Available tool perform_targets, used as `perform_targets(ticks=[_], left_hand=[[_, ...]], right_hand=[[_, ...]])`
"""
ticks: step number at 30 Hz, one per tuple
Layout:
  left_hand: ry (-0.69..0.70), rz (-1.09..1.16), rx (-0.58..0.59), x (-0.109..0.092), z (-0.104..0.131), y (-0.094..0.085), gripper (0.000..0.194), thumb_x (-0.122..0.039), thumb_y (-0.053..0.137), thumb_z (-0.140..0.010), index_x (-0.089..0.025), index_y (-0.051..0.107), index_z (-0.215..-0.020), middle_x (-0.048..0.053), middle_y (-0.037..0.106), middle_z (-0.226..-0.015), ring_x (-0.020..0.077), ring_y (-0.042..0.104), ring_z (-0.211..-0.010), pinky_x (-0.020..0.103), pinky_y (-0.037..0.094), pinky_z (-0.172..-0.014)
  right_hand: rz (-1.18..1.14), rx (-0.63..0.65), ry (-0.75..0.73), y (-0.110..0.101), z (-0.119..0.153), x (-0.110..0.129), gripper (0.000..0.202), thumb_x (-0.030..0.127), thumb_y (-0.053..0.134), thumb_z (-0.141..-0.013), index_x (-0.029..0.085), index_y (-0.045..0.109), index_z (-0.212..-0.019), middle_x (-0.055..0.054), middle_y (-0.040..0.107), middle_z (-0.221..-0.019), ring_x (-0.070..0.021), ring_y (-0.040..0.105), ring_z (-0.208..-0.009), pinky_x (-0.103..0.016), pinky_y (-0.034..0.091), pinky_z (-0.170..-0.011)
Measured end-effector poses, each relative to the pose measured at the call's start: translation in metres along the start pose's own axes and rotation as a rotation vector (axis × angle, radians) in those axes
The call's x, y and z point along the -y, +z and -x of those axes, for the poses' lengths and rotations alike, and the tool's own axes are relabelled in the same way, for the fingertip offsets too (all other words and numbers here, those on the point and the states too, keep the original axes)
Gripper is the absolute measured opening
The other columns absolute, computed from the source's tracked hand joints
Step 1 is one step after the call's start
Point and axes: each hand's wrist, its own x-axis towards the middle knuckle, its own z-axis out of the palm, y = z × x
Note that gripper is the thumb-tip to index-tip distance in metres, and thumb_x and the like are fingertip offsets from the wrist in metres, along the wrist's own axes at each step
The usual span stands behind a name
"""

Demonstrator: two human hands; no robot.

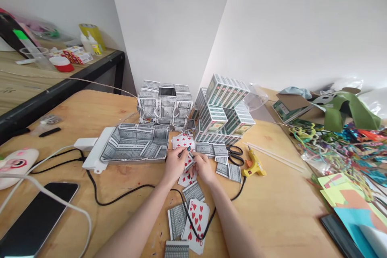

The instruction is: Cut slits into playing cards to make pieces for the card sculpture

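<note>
My left hand [177,164] and my right hand [204,166] meet over the middle of the table, fingers closed on one patterned playing card [189,163] between them. Beneath them lie face-up red playing cards [183,141]. Left of my hands is an open tray built of cards [133,145]; behind it stands a block of folded cards [165,102]. Several folded cards [204,149] lie just right of my right hand. Toward me, a nine of hearts [197,219] rests among face-down cards [177,219].
Stacked card boxes [223,109] stand behind my right hand. Black scissors [236,155] and a yellow glue gun [254,163] lie to the right. The black cable [133,190] runs under my forearms. A phone [39,219] lies front left; colourful craft scraps [335,149] fill the right.
</note>
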Motion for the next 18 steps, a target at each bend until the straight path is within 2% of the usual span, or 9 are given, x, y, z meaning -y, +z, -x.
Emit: perform_targets(ticks=[5, 9, 11, 14, 18], left_hand=[[-0.016, -0.029, -0.019, -0.0021, 0.0010, -0.0003, 0.023, -0.031, 0.049, -0.076, -0.015, 0.065, -0.076, 0.002, 0.066, -0.069, 0.0143, 0.057, -0.060, 0.023, 0.043, -0.055], [-0.038, 0.003, 0.017, -0.0021, 0.0015, -0.0020, 0.027, -0.036, 0.050, -0.076, -0.015, 0.066, -0.081, 0.001, 0.065, -0.065, 0.0124, 0.054, -0.049, 0.022, 0.042, -0.044], [-0.019, 0.014, 0.031, -0.0020, 0.0020, -0.0031, 0.027, -0.035, 0.051, -0.076, -0.016, 0.067, -0.085, 0.002, 0.067, -0.067, 0.0147, 0.059, -0.055, 0.023, 0.046, -0.049], [0.041, -0.008, 0.028, -0.0019, 0.0029, -0.0041, 0.024, -0.032, 0.051, -0.076, -0.017, 0.068, -0.086, 0.004, 0.070, -0.077, 0.0178, 0.063, -0.072, 0.027, 0.050, -0.065], [0.100, -0.070, -0.012, -0.0022, 0.0050, -0.0031, 0.023, -0.028, 0.051, -0.077, -0.016, 0.068, -0.086, 0.006, 0.070, -0.086, 0.0180, 0.063, -0.079, 0.029, 0.049, -0.074]], right_hand=[[-0.004, -0.044, -0.023, 0.0021, -0.0016, -0.0034, 0.027, 0.036, 0.043, -0.074, 0.013, 0.057, -0.074, 0.005, 0.049, -0.039, -0.0076, 0.042, -0.025, -0.016, 0.030, -0.027], [-0.032, -0.060, -0.045, 0.0013, -0.0011, -0.0028, 0.031, 0.044, 0.047, -0.074, 0.015, 0.053, -0.063, 0.006, 0.046, -0.038, -0.0062, 0.040, -0.023, -0.015, 0.028, -0.024], [-0.048, -0.049, -0.049, 0.0005, 0.0001, -0.0017, 0.033, 0.045, 0.048, -0.075, 0.015, 0.053, -0.063, 0.005, 0.048, -0.039, -0.0063, 0.041, -0.023, -0.015, 0.030, -0.024], [-0.052, 0.001, -0.025, 0.0005, 0.0017, -0.0006, 0.032, 0.045, 0.046, -0.075, 0.014, 0.055, -0.070, 0.005, 0.050, -0.040, -0.0076, 0.044, -0.024, -0.016, 0.033, -0.026], [-0.057, 0.035, 0.005, 0.0021, 0.0021, -0.0022, 0.024, 0.036, 0.043, -0.073, 0.014, 0.054, -0.078, 0.007, 0.047, -0.034, -0.0097, 0.047, -0.025, -0.017, 0.039, -0.029]])
